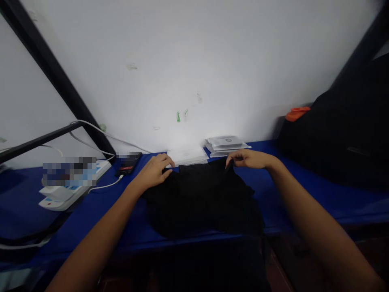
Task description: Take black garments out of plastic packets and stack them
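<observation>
A black cloth garment (200,198) lies spread over the front of the blue table, its lower part reaching the edge. At its far left corner rests my left hand (155,169), fingers stretched out and thumb apart, touching the fabric. My right hand (244,158) pinches the far right corner between thumb and fingers, lifting it slightly. Just beyond the cloth lie flat white packets (188,155), with a small stack of similar white plastic packets (226,145) beside them. The garment's exact kind is hard to make out in the dark fabric.
To the left are a white power strip (71,192), a dark phone (129,163) and a white charging cable (105,186). A large black bag-like bulk (337,134) with an orange piece (297,113) stands right. A white wall rises behind the blue table (276,198).
</observation>
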`<control>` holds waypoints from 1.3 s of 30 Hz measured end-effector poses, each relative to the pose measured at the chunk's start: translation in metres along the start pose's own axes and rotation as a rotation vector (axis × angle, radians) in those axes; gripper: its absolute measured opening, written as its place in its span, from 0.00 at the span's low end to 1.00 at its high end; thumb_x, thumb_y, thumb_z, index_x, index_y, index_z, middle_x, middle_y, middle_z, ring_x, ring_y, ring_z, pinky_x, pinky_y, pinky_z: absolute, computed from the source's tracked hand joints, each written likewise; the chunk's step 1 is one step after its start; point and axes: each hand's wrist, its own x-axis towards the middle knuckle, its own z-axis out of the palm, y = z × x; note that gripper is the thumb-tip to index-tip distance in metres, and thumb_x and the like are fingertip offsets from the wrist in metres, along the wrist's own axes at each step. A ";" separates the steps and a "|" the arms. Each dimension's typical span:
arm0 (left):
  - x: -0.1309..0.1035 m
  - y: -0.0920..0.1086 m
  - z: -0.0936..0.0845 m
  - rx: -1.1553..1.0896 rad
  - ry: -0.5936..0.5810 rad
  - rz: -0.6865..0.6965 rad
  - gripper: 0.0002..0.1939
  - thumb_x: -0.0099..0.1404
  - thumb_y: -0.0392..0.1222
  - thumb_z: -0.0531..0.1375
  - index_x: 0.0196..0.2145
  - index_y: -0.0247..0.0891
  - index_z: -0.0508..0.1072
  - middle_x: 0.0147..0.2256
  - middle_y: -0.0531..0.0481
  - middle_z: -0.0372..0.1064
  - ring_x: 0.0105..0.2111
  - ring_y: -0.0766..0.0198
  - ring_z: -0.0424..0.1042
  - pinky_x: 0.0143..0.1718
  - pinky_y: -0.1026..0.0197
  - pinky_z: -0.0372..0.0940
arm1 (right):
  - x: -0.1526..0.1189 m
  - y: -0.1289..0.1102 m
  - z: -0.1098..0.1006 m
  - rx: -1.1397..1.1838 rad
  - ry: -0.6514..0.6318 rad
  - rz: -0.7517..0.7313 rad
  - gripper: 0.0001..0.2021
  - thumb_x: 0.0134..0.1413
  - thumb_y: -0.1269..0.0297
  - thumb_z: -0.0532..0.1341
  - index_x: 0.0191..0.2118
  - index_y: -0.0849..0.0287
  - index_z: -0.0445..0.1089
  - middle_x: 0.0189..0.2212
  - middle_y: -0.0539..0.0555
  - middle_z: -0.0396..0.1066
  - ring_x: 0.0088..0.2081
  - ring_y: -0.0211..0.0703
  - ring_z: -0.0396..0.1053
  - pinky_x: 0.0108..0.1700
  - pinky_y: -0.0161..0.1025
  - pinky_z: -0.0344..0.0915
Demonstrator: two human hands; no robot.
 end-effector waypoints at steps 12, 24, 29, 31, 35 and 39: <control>0.002 0.016 0.016 -0.247 -0.166 0.072 0.05 0.63 0.41 0.59 0.38 0.44 0.74 0.49 0.50 0.70 0.52 0.56 0.67 0.56 0.49 0.54 | 0.015 0.006 0.011 -0.166 0.302 0.045 0.12 0.57 0.56 0.57 0.29 0.57 0.63 0.24 0.48 0.62 0.26 0.38 0.58 0.29 0.36 0.54; 0.002 0.003 0.003 0.055 0.190 -0.216 0.09 0.67 0.46 0.56 0.39 0.39 0.70 0.40 0.46 0.69 0.43 0.54 0.67 0.46 0.52 0.61 | 0.026 -0.008 0.034 -0.498 0.587 0.233 0.15 0.56 0.60 0.60 0.48 0.59 0.63 0.46 0.61 0.68 0.42 0.51 0.69 0.38 0.42 0.63; -0.003 0.011 -0.009 -0.270 -0.289 -0.202 0.17 0.61 0.57 0.62 0.33 0.39 0.72 0.31 0.51 0.70 0.31 0.61 0.68 0.31 0.62 0.61 | 0.021 -0.023 0.033 -0.258 0.182 0.094 0.12 0.57 0.54 0.61 0.39 0.57 0.67 0.32 0.53 0.72 0.32 0.42 0.68 0.33 0.38 0.62; -0.005 0.012 -0.005 -0.255 -0.414 -0.274 0.22 0.55 0.60 0.65 0.36 0.39 0.72 0.33 0.50 0.71 0.33 0.59 0.70 0.31 0.62 0.60 | 0.019 -0.025 0.035 -0.204 0.030 0.136 0.15 0.52 0.50 0.64 0.38 0.57 0.68 0.33 0.53 0.72 0.33 0.43 0.68 0.32 0.37 0.61; -0.006 0.012 -0.001 -0.221 -0.466 -0.252 0.21 0.58 0.59 0.63 0.39 0.40 0.71 0.37 0.48 0.71 0.35 0.58 0.69 0.33 0.62 0.59 | 0.018 -0.027 0.039 -0.295 -0.042 0.176 0.17 0.44 0.54 0.69 0.38 0.57 0.70 0.37 0.55 0.71 0.37 0.46 0.67 0.34 0.38 0.61; -0.005 0.021 -0.019 -0.240 -0.402 -0.124 0.15 0.66 0.54 0.55 0.33 0.39 0.69 0.32 0.51 0.70 0.33 0.61 0.68 0.33 0.62 0.58 | 0.013 -0.035 0.033 -0.335 -0.043 0.119 0.05 0.47 0.67 0.64 0.33 0.58 0.69 0.34 0.53 0.69 0.35 0.43 0.65 0.34 0.37 0.58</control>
